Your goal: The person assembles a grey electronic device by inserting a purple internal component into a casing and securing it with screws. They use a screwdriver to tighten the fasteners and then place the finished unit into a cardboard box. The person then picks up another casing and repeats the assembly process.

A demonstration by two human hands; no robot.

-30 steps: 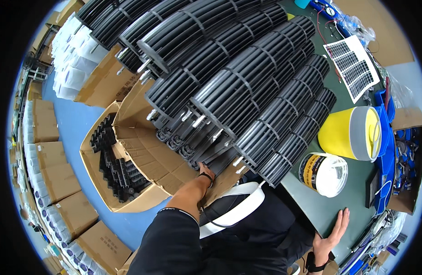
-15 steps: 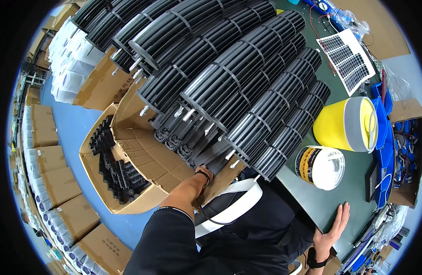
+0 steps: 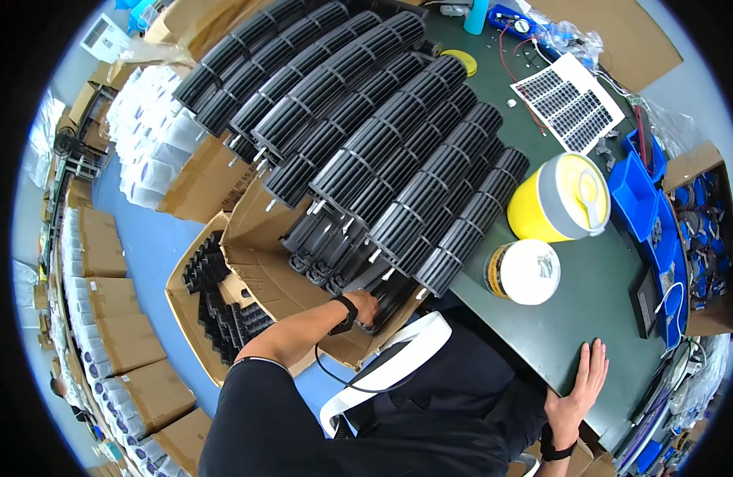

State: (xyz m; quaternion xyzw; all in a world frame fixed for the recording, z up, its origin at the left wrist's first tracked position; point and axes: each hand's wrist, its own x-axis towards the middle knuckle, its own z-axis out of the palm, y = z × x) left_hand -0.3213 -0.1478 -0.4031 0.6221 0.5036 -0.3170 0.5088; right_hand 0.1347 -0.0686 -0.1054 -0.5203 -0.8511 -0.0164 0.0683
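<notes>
My left hand (image 3: 364, 308), with a black wristband, reaches into an open cardboard box (image 3: 267, 274). Its fingers curl downward beside long black plastic parts (image 3: 322, 266) standing in the box; whatever lies between them is hidden. Above the box, black cylindrical cross-flow fan rotors (image 3: 386, 163) with ribbed blades and metal shaft ends lie side by side, their near ends jutting over it. My right hand (image 3: 577, 397), also with a dark wristband, rests flat on the corner of the green table (image 3: 509, 318), fingers stretched and holding nothing.
A yellow and grey jug (image 3: 553, 199) and a white-lidded tub (image 3: 533, 273) stand on the table. Blue bins (image 3: 633, 195) line its right side. Another box section (image 3: 195, 322) holds black parts. A white curved bar (image 3: 398, 362) lies before my body. Stacked cartons (image 3: 136, 350) stand left.
The view has shifted, so rotors and table sit further left. My left hand shows more fully inside the box, its fingers curled. My right hand stays flat on the table.
</notes>
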